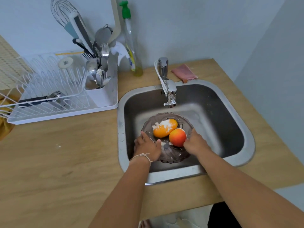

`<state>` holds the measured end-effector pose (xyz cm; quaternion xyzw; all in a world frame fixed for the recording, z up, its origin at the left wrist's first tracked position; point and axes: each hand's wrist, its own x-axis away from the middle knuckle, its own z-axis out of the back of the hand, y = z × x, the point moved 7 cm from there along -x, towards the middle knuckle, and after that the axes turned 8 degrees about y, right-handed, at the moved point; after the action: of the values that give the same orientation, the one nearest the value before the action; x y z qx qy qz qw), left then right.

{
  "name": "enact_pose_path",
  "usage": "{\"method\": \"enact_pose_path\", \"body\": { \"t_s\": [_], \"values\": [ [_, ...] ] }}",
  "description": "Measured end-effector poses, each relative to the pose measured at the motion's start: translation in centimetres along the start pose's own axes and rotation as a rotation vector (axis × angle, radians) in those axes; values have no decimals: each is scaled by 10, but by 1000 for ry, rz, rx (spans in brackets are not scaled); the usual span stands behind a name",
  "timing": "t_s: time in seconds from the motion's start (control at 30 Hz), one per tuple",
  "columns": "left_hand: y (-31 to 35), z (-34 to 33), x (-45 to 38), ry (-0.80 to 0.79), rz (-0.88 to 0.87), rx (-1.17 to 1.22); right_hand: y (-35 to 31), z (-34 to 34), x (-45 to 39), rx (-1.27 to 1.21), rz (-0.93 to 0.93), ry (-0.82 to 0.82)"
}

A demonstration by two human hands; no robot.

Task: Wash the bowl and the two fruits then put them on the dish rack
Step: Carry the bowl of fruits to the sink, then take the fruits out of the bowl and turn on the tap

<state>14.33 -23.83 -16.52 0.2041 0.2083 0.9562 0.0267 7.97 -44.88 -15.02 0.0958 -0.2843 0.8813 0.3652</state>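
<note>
A smoky glass bowl (172, 154) with a scalloped rim sits in the steel sink (230, 112), below the tap. Inside it lie an orange-yellow oval fruit (165, 130) dusted with white powder and a round red-orange fruit (177, 137). White powder is scattered in the bowl. My left hand (146, 146) grips the bowl's left rim. My right hand (195, 143) holds the right rim, its fingers touching the red-orange fruit. The white wire dish rack (49, 89) stands on the counter to the left of the sink.
The chrome tap (169, 89) hangs over the sink's back; no water shows. A cutlery holder (98, 92) full of utensils fills the rack's right end, and a dark-handled tool (37, 100) lies in the rack. A soap bottle (133, 46) and pink cloth (184, 72) sit behind the sink.
</note>
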Motion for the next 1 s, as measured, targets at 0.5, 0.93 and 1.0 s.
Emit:
{"method": "enact_pose_path", "body": {
  "t_s": [0.5,0.93,1.0],
  "values": [
    [35,-3,-4,129,-389,-118,-30,7,-4,68,295,230],
    [37,-2,-6,105,-374,-81,-37,-3,-12,391,309,163],
    [36,-1,-6,101,-368,-50,-40,-2,-11,305,298,184]
  ]
}}
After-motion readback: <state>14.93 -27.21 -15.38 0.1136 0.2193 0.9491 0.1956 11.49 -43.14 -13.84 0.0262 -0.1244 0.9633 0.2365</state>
